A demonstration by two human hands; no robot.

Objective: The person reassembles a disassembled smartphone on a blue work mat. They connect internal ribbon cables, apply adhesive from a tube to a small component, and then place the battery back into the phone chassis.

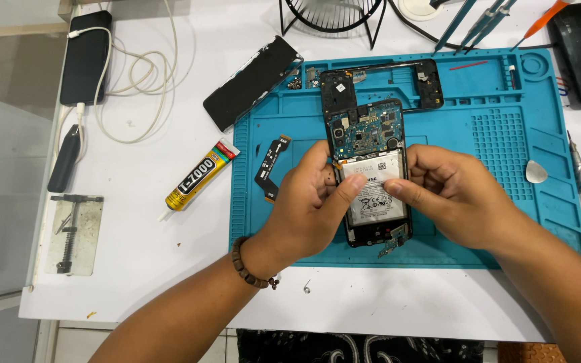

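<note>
Thumbs of left hand (pixel 307 202) and right hand (pixel 448 191) press the battery (pixel 378 198) of the opened phone (pixel 370 134), fingers clasping its edges.

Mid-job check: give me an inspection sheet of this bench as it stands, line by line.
Surface: white table with a teal repair mat.
Job's things: opened phone, circuit board exposed, white battery in its frame.
Clutter: yellow glue tube, flex ribbon, black phone frame, black panel, metal pick, metal jig.
Grippers: left hand and right hand both grip the phone, thumbs on the battery.
Cables: white cable coiled beside a dark phone.
Surroundings: black wire stand, screwdrivers.
</note>
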